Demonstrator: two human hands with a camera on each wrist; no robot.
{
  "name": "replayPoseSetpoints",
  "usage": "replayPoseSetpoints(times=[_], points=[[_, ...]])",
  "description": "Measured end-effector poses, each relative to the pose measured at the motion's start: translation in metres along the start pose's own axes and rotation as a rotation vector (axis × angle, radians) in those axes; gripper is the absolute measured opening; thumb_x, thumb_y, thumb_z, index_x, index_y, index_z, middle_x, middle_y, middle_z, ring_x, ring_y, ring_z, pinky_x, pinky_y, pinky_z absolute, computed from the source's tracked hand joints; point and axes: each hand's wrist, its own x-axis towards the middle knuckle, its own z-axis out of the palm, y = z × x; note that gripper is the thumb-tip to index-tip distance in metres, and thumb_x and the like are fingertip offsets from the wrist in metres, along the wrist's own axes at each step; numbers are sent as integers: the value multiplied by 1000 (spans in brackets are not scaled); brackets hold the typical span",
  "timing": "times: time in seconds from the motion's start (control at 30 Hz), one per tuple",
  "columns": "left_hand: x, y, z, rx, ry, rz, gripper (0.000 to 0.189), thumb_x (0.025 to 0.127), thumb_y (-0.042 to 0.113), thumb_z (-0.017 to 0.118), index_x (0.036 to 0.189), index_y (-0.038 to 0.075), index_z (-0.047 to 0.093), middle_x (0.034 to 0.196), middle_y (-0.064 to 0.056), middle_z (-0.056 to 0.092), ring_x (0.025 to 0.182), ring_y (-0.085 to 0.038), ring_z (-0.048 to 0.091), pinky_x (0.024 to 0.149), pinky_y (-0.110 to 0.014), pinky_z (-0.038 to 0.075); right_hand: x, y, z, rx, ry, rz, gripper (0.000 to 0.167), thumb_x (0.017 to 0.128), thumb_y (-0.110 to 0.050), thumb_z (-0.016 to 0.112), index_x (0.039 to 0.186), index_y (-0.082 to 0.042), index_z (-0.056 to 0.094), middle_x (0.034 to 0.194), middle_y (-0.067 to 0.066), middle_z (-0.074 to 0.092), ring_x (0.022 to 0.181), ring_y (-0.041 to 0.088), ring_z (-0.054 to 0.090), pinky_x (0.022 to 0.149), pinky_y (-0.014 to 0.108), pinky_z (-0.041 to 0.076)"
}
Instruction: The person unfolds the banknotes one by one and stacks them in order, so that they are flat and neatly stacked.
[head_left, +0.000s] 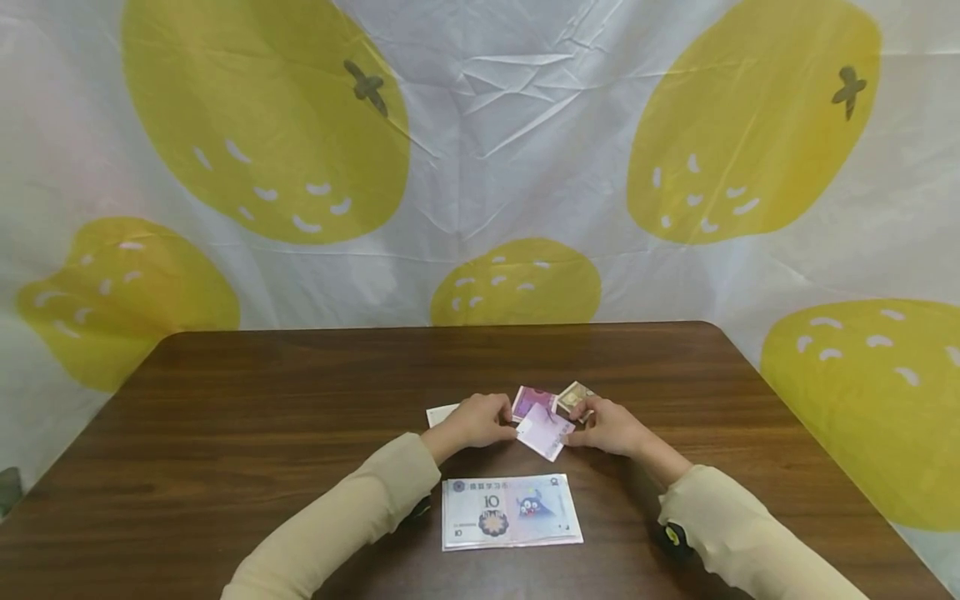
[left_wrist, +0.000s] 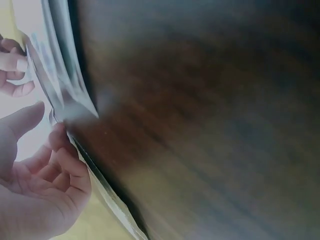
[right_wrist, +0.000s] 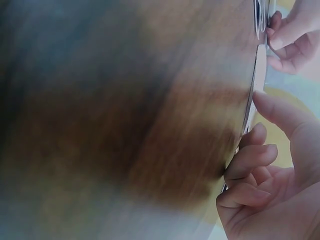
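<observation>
A pale purple banknote [head_left: 543, 433] lies slanted between the two hands. My left hand [head_left: 483, 419] pinches its left corner, thumb and forefinger close together at the edge. At the opposite edge my right hand [head_left: 609, 427] grips the same note, its thumb [right_wrist: 272, 107] on the paper and the other fingers curled. Behind it lies a magenta banknote [head_left: 534, 401], partly covered. A brownish banknote [head_left: 574, 394] sticks out beside the right fingertips. Beneath the left hand a whitish slip of paper [head_left: 439, 414] shows only its corner.
Nearer the person, a pile of play banknotes [head_left: 517, 512] lies flat, its top one printed with 10 and a blue cartoon figure. All rest on a dark wooden table [head_left: 300, 392]. A cloth with yellow fruit [head_left: 517, 283] hangs behind the table's far edge.
</observation>
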Motion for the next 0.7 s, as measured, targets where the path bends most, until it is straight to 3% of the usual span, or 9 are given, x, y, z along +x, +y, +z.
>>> replayPoseSetpoints(times=[0.37, 0.7], points=[[4, 3, 5, 86, 6, -38, 26, 76, 28, 69, 79, 13, 49, 65, 2, 45, 62, -15, 44, 54, -27, 34, -1, -3, 2, 27, 0, -2, 30, 68, -13, 75, 85, -3, 52, 60, 2, 45, 54, 13, 42, 50, 28, 33], [5, 2, 7, 63, 28, 17, 20, 73, 21, 70, 83, 12, 56, 64, 5, 47, 59, -11, 45, 54, -25, 36, -1, -1, 2, 103, -38, -11, 23, 70, -5, 70, 81, -2, 50, 55, 0, 41, 49, 11, 38, 45, 25, 30]])
